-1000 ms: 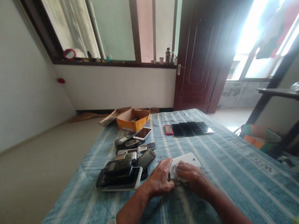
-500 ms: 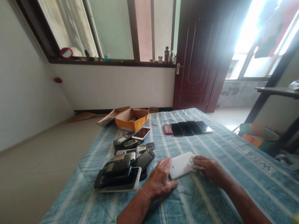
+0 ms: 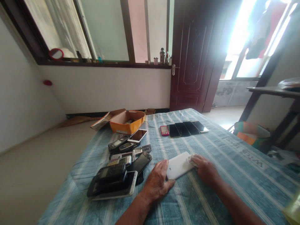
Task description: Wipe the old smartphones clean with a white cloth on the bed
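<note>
A white phone lies back up on the striped bed cover, with a small logo near its left end. My left hand grips its left end, fingers at the far corner and thumb along the near side. My right hand pinches a crumpled white tissue against the phone's right end. Left of my hands is a pile of old phones, among them black keypad ones and a large white-edged one. Farther off, a pink phone lies beside a row of several dark-screened phones.
An open orange cardboard box stands at the cover's far left edge, its lid tipped outward. A white-framed phone lies before it. Beyond are a dark red door and a windowsill with small items. A shelf stands at right.
The view has turned slightly, so everything sits further left. My right hand with the tissue stays at the phone's right end, shifted only slightly. My left hand keeps its hold.
</note>
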Demonstrator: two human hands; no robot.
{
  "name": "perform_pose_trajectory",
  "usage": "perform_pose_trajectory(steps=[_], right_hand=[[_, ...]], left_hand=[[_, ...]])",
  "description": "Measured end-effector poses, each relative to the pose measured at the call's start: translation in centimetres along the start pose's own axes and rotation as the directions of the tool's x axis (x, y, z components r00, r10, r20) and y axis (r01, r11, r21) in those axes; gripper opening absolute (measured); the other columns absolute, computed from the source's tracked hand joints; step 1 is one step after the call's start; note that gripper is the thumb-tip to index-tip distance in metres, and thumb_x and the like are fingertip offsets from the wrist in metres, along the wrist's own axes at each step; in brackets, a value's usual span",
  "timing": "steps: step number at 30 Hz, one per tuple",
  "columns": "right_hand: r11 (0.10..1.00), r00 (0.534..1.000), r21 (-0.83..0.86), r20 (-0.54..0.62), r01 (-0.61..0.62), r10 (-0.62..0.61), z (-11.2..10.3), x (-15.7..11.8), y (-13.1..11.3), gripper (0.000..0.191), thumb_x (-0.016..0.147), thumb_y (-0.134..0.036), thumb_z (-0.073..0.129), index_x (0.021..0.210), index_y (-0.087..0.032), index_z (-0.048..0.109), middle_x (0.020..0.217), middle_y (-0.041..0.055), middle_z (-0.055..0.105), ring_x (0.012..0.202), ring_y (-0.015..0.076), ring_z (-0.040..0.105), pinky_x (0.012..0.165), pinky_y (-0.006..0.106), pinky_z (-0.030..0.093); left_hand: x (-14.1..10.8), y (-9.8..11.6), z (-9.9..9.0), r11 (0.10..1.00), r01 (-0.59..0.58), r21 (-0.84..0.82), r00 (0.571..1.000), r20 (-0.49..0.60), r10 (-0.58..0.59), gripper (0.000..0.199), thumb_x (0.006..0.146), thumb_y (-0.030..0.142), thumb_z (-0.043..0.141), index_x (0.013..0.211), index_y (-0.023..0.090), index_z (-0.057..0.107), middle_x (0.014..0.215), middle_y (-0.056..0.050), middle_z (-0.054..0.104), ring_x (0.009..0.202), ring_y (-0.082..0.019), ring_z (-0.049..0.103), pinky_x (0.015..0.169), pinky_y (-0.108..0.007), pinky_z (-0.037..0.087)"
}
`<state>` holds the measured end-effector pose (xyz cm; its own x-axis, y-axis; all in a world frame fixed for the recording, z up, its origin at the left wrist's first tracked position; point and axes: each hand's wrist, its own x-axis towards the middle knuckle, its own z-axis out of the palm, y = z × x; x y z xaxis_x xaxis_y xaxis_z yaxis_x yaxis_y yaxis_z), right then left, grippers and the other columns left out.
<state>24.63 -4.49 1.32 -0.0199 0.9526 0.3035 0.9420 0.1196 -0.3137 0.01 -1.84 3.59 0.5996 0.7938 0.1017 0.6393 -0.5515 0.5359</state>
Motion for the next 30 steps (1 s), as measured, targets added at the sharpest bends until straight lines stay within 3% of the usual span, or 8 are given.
perform_pose_trajectory(steps=[12,18,23,30], right_hand=[[0.979,0.993,-0.188,0.070,-0.083,0.098,-0.9,-0.1,-2.4,0.034,0.081,-0.005,0.040,0.096,-0.022,0.066,0.091,0.0053,0.065,0.088,0.0207,0.056,0.071,0.027,0.035],[0.985,0.995,-0.156,0.048,-0.079,0.088,0.1,2.9,-2.7,0.032,0.084,-0.005,0.040,0.095,-0.022,0.065,0.093,0.0049,0.064,0.089,0.0192,0.054,0.071,0.026,0.033],[0.976,0.993,-0.201,0.062,-0.086,0.101,0.8,5.0,-3.4,0.028,0.085,-0.006,0.041,0.094,-0.020,0.065,0.095,0.0068,0.064,0.091,0.0203,0.054,0.071,0.027,0.033],[0.953,0.983,-0.282,0.108,-0.114,0.149,0.0,3.4,-3.8,0.028,0.086,-0.007,0.041,0.096,-0.019,0.064,0.094,0.0070,0.064,0.090,0.0207,0.056,0.069,0.028,0.032]], left_hand=[[0.2,0.0,0.1,1.000,0.008,0.006,1.000,-0.003,-0.008,0.070,0.072,0.024,0.064,0.137,0.016,0.039,0.140,-0.014,0.046,0.130,-0.028,0.038,0.109,-0.043,0.031],[0.2,0.2,-0.1,1.000,0.011,0.029,1.000,0.006,-0.011,0.070,0.072,0.024,0.064,0.136,0.009,0.040,0.138,-0.017,0.047,0.129,-0.028,0.039,0.109,-0.040,0.032],[0.0,0.2,0.1,1.000,-0.020,0.015,0.999,-0.032,0.020,0.068,0.072,0.024,0.063,0.136,0.014,0.040,0.136,-0.013,0.049,0.126,-0.027,0.041,0.108,-0.040,0.033],[0.0,0.3,0.2,1.000,-0.002,0.025,1.000,-0.011,0.003,0.070,0.071,0.023,0.064,0.135,0.007,0.040,0.137,-0.017,0.047,0.127,-0.028,0.039,0.109,-0.041,0.032]])
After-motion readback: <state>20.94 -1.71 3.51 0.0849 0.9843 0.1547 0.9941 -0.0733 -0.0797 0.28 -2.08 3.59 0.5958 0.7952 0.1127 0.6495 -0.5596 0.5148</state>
